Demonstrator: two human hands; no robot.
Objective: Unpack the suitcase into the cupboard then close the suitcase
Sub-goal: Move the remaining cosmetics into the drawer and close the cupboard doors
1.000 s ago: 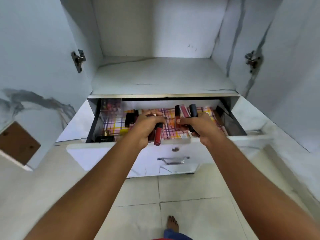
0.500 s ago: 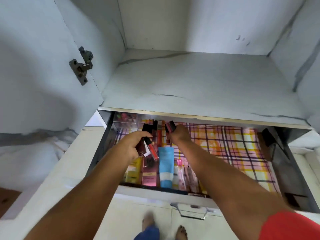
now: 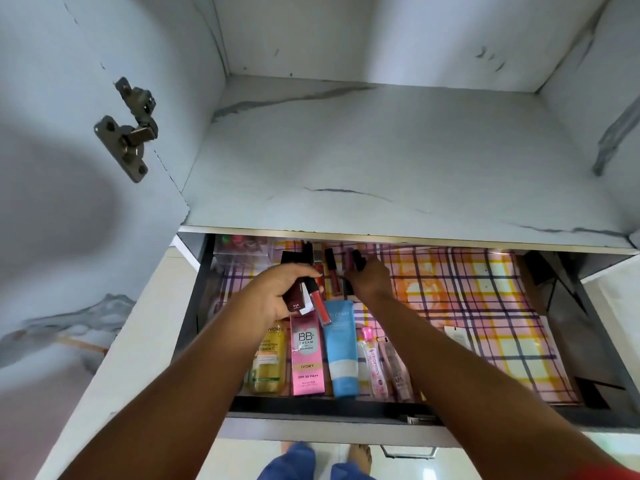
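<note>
I've leaned in closer over the drawer (image 3: 207, 327); my right hand (image 3: 369, 280) sets a dark tube (image 3: 358, 259) at the back, left hand (image 3: 277, 297) grips more lipsticks (image 3: 317, 301). Cosmetics partly stowed; the suitcase is out of view, not yet closed I'd judge.

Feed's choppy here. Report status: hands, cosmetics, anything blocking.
Left hand grips red lip gloss and maroon tube. Right hand pinches dark lipstick at drawer back. Nothing blocking.
</note>
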